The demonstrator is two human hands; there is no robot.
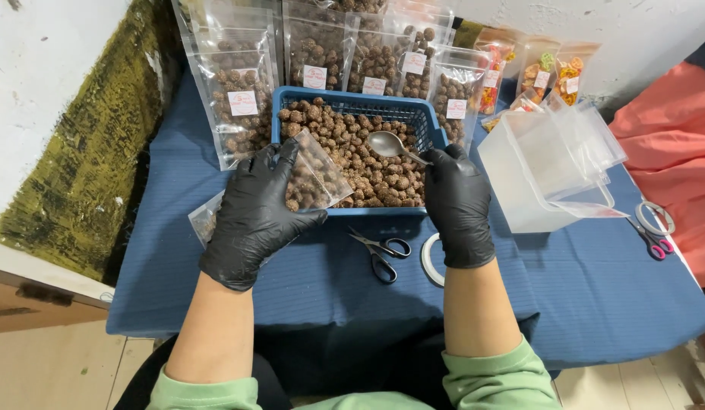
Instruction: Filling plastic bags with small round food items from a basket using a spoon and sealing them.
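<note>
Nearest the front edge of the blue-clothed tabletop (595,304), two forearms in pale green sleeves reached forward, both hands in black gloves. Just past the wrists lay a pair of black-handled scissors (381,252) and, partly under the right wrist, a white roll of tape (428,262).

The left hand (254,212) had its fingers curled and clamped on a small clear plastic pouch (314,178), already partly filled with brown, seed-coated snack balls and tilted over the near left corner of the blue plastic basket (352,102). The right hand (457,205) was closed round the handle of a metal spoon (390,143), whose bowl lay empty over the heap of the same balls in the basket.

The pouch mouth looked narrow and its film limp; whether the mouth was held open could not be told. If it sagged shut as a spoonful arrived, balls would likely roll onto the cloth or off the front edge. A heaped spoon carried at a slant could shed coating or pieces on the way. The tilt of the pouch could also let what it held slide back out.

Toward the right edge stood nested translucent plastic tubs (550,167), with pink-handled scissors (656,241) beyond them. Along the far edge, filled, labelled clear pouches (238,91) stood upright, leaning close together; a nudge of the basket might topple them.
</note>
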